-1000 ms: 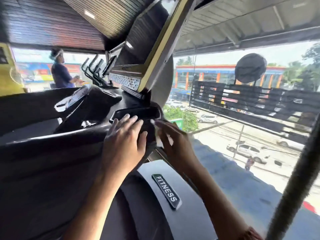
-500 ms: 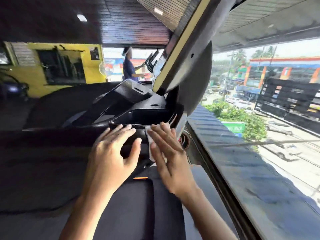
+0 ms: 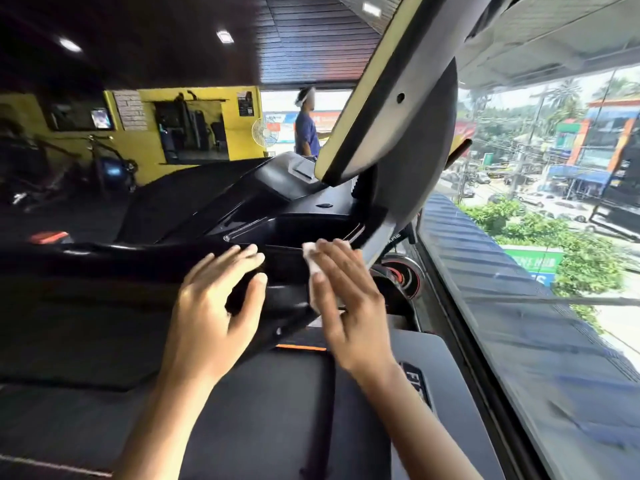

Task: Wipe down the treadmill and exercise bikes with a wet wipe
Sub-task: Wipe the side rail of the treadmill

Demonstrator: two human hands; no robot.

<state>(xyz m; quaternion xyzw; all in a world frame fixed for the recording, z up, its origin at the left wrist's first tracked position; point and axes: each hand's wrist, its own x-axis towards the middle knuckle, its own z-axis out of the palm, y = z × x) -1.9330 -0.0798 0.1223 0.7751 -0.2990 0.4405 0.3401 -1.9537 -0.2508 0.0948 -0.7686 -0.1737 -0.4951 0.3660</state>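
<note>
1. Both my hands are at the front edge of the treadmill console [image 3: 284,287]
2. My right hand [image 3: 346,299] presses the wipe [image 3: 312,262] flat against it, fingers straight, for full contact
3. My left hand [image 3: 211,306], fingers spread, rests beside it, probably steadying me

Left hand [image 3: 211,306], right hand [image 3: 348,299] outstretched, flat

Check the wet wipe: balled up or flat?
Flat: the wet wipe lies pressed against the treadmill console under the right hand, fingers straight. Whether it is folded in layers: cannot tell.
</note>
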